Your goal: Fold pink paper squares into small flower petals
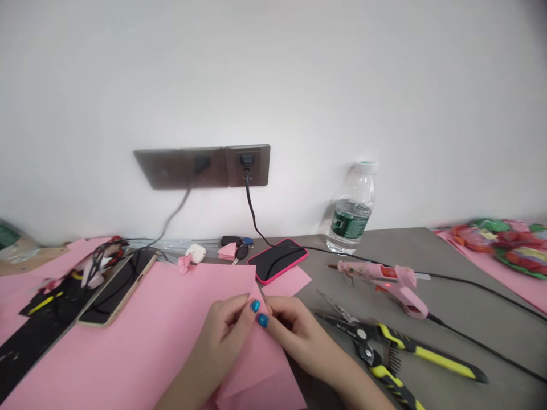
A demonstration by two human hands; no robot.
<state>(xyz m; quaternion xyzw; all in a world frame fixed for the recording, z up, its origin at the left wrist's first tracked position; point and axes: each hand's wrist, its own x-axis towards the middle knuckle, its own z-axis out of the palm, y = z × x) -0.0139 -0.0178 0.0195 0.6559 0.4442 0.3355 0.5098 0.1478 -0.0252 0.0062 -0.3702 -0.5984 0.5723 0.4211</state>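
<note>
A folded pink paper sheet (260, 364) is held between both hands, its narrow tip pointing up. My left hand (228, 330) is closed on its left edge, thumb pressed near the tip. Just right of it, my right hand (294, 330) pinches the same paper, thumb on the fold; its curled fingers are partly hidden behind. A large pink sheet (141, 336) lies flat under and left of my left hand. Beyond my right hand, a small pink paper piece (288, 282) sits partly under a pink-cased phone (277, 261).
Right of my hands lie yellow-black pliers or shears (367, 341) and a pink glue gun (384, 276) with its cable. A water bottle (350, 210) stands near the wall. A second phone (117, 290) lies left. Colourful wrapped items (508, 245) are far right.
</note>
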